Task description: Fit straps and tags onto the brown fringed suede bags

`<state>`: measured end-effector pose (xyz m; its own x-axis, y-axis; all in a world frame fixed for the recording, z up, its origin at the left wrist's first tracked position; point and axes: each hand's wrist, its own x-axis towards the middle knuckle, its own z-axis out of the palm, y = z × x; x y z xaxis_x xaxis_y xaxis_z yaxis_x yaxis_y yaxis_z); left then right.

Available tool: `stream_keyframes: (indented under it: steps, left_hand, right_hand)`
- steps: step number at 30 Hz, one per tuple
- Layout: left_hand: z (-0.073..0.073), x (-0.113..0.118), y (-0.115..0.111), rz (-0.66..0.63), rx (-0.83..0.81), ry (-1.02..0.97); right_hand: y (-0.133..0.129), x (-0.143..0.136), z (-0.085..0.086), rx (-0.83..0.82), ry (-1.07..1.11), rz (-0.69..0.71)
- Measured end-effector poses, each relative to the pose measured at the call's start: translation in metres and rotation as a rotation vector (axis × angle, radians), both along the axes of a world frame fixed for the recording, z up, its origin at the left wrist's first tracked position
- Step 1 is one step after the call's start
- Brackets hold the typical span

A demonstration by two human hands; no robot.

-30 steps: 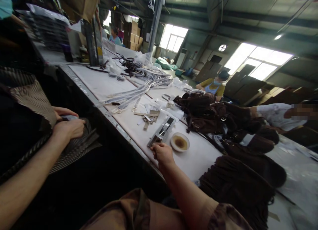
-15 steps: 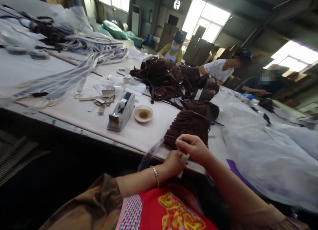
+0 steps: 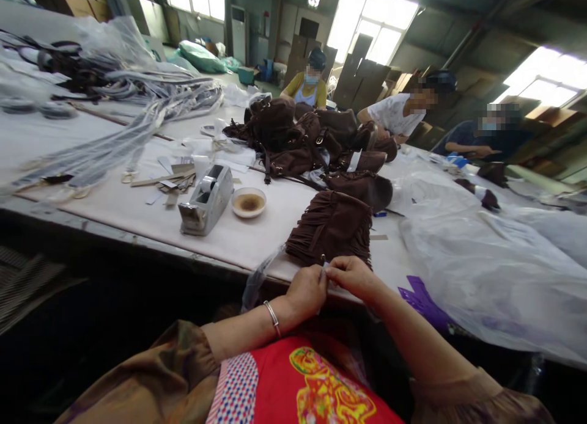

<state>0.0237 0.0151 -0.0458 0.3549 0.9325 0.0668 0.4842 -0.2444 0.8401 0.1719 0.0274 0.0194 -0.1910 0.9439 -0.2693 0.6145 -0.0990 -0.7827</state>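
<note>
The likeliest mishap, I judge, is losing the pale slip (image 3: 325, 267) pinched between the left hand (image 3: 306, 291) and the right hand (image 3: 354, 276). It is tiny, the fingertips hide most of it, and the hands are beside the front rim of the desk (image 3: 257, 253), so a loosened pinch could let it drop into the dark gap below. Both hands have a fully closed grip, with thumbs and fingers meeting on that slip; whether it is also fastened to anything, I cannot tell.

The fringed bag (image 3: 331, 225) lies on the desk at 12 o'clock from the hands, its near edge just beyond the fingers. A hard tug there could drag it towards the wearer or snag its fringe. At 9 o'clock a plastic-wrapped strap (image 3: 257, 280) hangs over the rim beside the left forearm, where a sleeve might catch it. Towards 10 o'clock stands a tape dispenser (image 3: 206, 201), and right beside it a bowl (image 3: 248, 203) with something brown in it; a careless sweep of the left arm could tip it and stain the leather-like bag.

Half a second ago the right hand was raised above the left; now its fingertips meet the left's. A second ago it was at the dispenser, which stands untouched now, and the wearer's left hand was out of view.
</note>
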Motion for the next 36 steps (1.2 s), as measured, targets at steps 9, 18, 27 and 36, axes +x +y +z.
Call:
stream_keyframes:
  steps: [9, 18, 27, 36]
  left_hand:
    - [0.004, 0.002, -0.009, 0.026, 0.103, 0.179]
    - [-0.005, 0.001, -0.014, 0.067, 0.259, 0.151]
    - [0.009, -0.004, 0.0, 0.079, -0.002, -0.036]
    - [0.019, 0.001, 0.0, 0.078, -0.397, -0.324]
  right_hand:
    - [0.006, 0.001, -0.011, 0.022, -0.22, -0.146]
    - [0.002, -0.002, -0.009, -0.022, -0.258, -0.212]
    - [-0.011, 0.004, -0.008, 0.029, -0.193, -0.186]
    - [-0.02, 0.008, -0.031, 0.135, -0.109, -0.359]
